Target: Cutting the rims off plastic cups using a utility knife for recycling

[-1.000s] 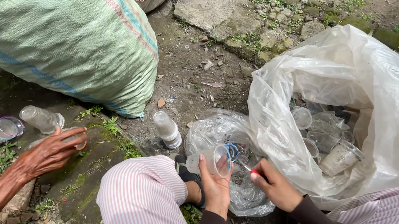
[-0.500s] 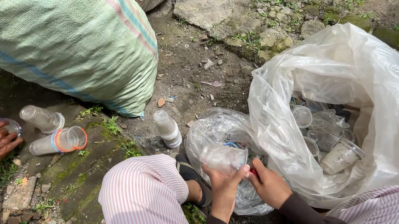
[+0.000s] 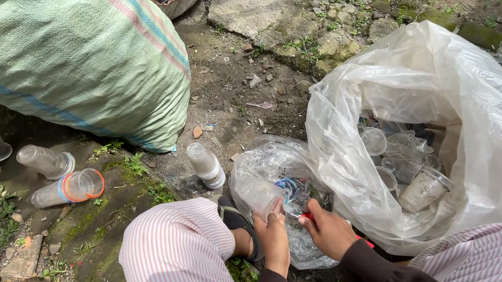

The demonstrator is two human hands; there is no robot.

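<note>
The left hand [image 3: 273,240] is curled tight around the rim end of a clear plastic cup [image 3: 259,197], fingers pressed onto its wall — the cup tilts up and away from the grip, over a small crumpled clear bag [image 3: 269,164]. Just beside it, the right hand [image 3: 328,234] is closed on a red-handled tool [image 3: 305,216], whose tip meets the cup's rim; the blade itself is too small to make out. Beyond the right hand gapes a big clear bag [image 3: 445,75] of cups. Left of the grip — a lone cup [image 3: 206,165] lies on the dirt.
</note>
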